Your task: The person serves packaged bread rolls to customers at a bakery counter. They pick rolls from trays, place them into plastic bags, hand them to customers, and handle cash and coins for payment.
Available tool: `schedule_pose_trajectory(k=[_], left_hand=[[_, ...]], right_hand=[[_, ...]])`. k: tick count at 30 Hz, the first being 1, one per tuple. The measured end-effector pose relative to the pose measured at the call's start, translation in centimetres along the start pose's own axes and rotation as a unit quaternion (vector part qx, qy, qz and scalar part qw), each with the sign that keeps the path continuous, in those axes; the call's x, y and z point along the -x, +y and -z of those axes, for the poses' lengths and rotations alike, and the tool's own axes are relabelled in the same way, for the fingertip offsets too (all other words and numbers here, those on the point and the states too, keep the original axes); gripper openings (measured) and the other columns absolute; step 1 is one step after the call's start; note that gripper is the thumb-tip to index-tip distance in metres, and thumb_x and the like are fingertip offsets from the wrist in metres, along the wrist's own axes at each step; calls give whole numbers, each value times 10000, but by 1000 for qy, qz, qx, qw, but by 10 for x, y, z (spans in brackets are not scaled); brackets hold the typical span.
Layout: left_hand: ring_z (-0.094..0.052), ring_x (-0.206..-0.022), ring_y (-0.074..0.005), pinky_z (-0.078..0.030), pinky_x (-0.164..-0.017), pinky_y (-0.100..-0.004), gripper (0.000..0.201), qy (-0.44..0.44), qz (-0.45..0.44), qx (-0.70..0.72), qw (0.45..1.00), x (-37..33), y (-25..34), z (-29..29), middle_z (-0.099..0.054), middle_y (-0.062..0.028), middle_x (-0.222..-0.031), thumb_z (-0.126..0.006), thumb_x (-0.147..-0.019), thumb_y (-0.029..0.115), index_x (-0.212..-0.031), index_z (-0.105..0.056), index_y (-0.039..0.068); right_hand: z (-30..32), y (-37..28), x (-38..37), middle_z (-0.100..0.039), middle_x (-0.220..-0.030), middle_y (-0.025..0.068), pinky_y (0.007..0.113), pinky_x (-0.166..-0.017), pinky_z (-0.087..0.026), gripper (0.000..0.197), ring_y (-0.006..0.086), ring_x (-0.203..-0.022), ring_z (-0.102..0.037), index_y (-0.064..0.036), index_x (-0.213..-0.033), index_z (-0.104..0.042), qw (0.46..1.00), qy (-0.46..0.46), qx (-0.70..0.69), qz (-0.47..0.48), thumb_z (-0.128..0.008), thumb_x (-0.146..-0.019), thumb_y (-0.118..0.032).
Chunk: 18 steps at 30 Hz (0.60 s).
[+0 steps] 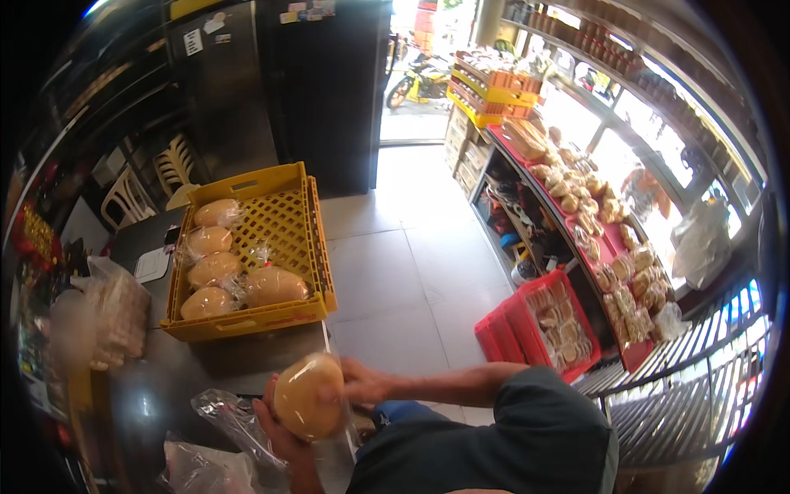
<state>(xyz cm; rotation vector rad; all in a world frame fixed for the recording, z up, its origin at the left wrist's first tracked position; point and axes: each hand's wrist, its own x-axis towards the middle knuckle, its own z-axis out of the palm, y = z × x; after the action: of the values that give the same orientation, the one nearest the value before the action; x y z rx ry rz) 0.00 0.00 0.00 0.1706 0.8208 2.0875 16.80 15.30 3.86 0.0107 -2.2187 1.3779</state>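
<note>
Free room: right half of the yellow crate (pixel 290 216) ahead of me, bare lattice. Obstacles: five bagged buns (pixel 216 269) filling its left side; crate wall (pixel 247 319); loose plastic bags (pixel 226 420) on the counter (pixel 148 387) to my left.

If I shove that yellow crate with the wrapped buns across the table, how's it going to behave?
The yellow crate looks like rigid lattice plastic, so it would probably slide as one piece without flexing. It holds only five wrapped buns, so it is likely light for its size. The buns look soft and rounded in loose film; they may shift or roll into the bare half.
</note>
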Motion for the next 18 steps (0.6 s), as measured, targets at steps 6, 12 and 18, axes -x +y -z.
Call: schedule_pose_trajectory(k=[6,12,18], left_hand=[[-631,-1258,-329,-468,-1117,-466,529,-152,273,-210,926,39,88,7,-709,-193,-1274,-495,-1102,423,-1184,-698,-59],[-650,-1224,-311,-482,-1095,-459,526,-255,344,-312,848,25,93,-9,-721,-181,-1246,-543,-1066,450,-1158,-725,-34],[-669,-1191,-293,-495,-1074,-451,523,-325,256,-385,825,35,106,13,-734,-169,-1218,-592,-1029,477,-1132,-753,-10]], right_hand=[[-18,-5,9,-728,-914,186,464,-806,-573,161,427,-915,-718,-55,-986,-759,990,-99,41,-93,-686,-929,-187],[-21,-50,-75,-651,-1334,119,606,-1099,-372,232,381,-1345,-515,-140,-1025,-786,887,-210,172,374,-691,-878,-293],[-58,-22,-130,-617,-1449,64,584,-1132,-324,312,409,-1457,-435,-207,-1194,-765,837,-307,125,435,-672,-907,-291]])
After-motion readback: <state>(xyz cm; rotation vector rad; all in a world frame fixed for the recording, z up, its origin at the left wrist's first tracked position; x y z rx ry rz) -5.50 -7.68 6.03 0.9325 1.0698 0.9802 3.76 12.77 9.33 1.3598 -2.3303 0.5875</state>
